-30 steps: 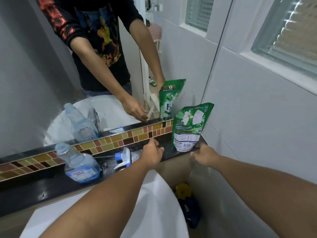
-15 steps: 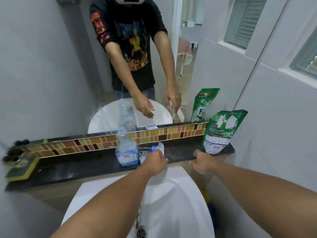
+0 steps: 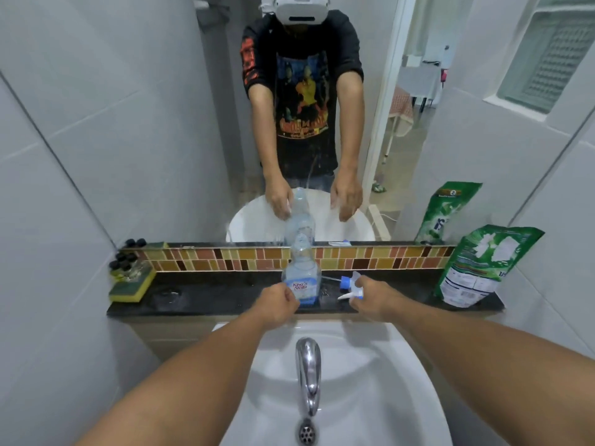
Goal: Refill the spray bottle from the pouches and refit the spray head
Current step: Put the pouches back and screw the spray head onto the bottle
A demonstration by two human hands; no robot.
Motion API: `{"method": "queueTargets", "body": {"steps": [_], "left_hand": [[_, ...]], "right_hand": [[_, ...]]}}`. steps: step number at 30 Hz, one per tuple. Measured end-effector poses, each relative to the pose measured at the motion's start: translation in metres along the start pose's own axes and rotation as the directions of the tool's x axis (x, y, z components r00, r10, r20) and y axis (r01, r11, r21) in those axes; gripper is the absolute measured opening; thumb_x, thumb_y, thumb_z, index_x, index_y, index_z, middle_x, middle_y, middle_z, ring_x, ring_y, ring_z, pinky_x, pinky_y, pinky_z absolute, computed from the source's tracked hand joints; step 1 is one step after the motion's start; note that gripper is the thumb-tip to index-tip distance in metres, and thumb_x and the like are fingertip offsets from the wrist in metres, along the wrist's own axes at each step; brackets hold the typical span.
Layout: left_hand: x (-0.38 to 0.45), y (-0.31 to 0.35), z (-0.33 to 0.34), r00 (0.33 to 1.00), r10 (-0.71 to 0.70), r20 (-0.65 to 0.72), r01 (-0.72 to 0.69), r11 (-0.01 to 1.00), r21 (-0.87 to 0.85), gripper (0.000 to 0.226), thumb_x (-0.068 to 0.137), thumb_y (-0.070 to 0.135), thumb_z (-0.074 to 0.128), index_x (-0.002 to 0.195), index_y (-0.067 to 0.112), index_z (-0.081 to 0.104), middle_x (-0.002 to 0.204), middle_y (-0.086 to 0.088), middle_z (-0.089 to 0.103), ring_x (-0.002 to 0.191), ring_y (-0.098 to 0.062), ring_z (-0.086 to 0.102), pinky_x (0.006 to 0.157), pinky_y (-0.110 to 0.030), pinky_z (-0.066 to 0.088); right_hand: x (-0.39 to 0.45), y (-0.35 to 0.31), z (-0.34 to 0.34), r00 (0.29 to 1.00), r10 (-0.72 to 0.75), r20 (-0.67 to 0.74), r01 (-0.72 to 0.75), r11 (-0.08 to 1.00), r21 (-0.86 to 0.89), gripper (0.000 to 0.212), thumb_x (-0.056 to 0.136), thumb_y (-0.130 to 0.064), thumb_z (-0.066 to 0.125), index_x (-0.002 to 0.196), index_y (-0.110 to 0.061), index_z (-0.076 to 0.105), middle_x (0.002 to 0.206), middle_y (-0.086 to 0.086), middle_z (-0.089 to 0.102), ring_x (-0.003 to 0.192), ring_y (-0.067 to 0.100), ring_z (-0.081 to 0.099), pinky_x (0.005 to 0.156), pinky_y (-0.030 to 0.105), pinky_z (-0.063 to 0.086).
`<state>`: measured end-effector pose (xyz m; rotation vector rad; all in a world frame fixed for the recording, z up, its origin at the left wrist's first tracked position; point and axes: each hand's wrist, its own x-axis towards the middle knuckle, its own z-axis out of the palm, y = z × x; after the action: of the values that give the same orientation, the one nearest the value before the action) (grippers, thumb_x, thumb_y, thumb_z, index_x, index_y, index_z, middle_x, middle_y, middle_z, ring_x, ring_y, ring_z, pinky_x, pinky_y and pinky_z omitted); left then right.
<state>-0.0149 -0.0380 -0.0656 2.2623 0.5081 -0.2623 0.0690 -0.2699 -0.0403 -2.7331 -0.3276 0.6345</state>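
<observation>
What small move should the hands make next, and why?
Probably lift the spray head with the right hand and bring it over the bottle, which stands open on the shelf at the left hand.

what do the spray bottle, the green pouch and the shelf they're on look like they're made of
Spray bottle: clear, glossy plastic, since the tiles show through it. Green pouch: thin flexible printed film, probably plastic, creased and slumped against the wall. Shelf: dark polished stone, possibly granite, with faint speckling and reflections; it may be an imitation.
</observation>
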Motion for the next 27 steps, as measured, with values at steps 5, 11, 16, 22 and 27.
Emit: {"method": "queueTargets", "body": {"steps": [5,11,16,22,27], "left_hand": [[0.008,-0.015,-0.023,0.997,-0.025,-0.070,0.026,1.000,0.003,0.015,0.098,0.028,0.073,0.096,0.022,0.060,0.101,0.000,0.068,0.084,-0.012,0.061,0.065,-0.026,0.047],[0.018,0.002,-0.031,0.991,0.101,-0.092,-0.112,0.987,-0.119,0.040,0.085,0.038,0.089,0.104,0.035,0.053,0.111,0.016,0.060,0.096,-0.005,0.064,0.068,-0.016,0.047],[0.033,0.025,-0.023,0.978,0.185,-0.092,-0.204,0.936,-0.288,0.059,0.077,0.039,0.094,0.123,0.033,0.057,0.130,0.011,0.068,0.120,-0.012,0.066,0.098,-0.034,0.057],[0.047,0.031,-0.005,0.977,0.164,-0.137,-0.204,0.908,-0.367,0.046,0.083,0.035,0.090,0.118,0.039,0.061,0.114,0.017,0.072,0.109,-0.006,0.069,0.103,-0.043,0.055],[0.058,0.032,0.001,0.997,0.069,-0.039,-0.080,0.870,-0.487,0.033,0.086,0.025,0.088,0.111,0.029,0.068,0.120,0.004,0.077,0.118,-0.022,0.072,0.111,-0.060,0.053]], "right_hand": [[0.007,-0.015,-0.002,0.999,-0.042,-0.032,0.040,0.998,-0.041,0.043,0.101,-0.038,0.058,0.140,-0.024,0.047,0.124,0.005,0.062,0.100,0.021,0.060,0.083,0.038,0.057],[0.027,-0.013,-0.001,0.995,-0.015,-0.094,0.006,0.996,-0.092,0.035,0.103,-0.033,0.057,0.137,-0.025,0.053,0.115,0.002,0.062,0.095,0.020,0.059,0.065,0.032,0.045],[0.049,-0.005,0.003,0.989,0.031,-0.145,-0.041,0.997,-0.066,0.033,0.100,-0.029,0.063,0.132,-0.028,0.058,0.110,0.002,0.060,0.093,0.022,0.060,0.075,0.038,0.058],[0.078,0.005,0.014,0.989,0.038,-0.145,-0.048,0.997,-0.065,0.044,0.098,-0.031,0.066,0.141,-0.033,0.057,0.127,0.005,0.051,0.105,0.027,0.054,0.082,0.043,0.057],[0.093,0.011,0.026,0.994,0.048,-0.100,-0.055,0.996,-0.064,0.047,0.099,-0.030,0.063,0.145,-0.035,0.053,0.132,0.007,0.046,0.111,0.027,0.051,0.091,0.045,0.056]]}}
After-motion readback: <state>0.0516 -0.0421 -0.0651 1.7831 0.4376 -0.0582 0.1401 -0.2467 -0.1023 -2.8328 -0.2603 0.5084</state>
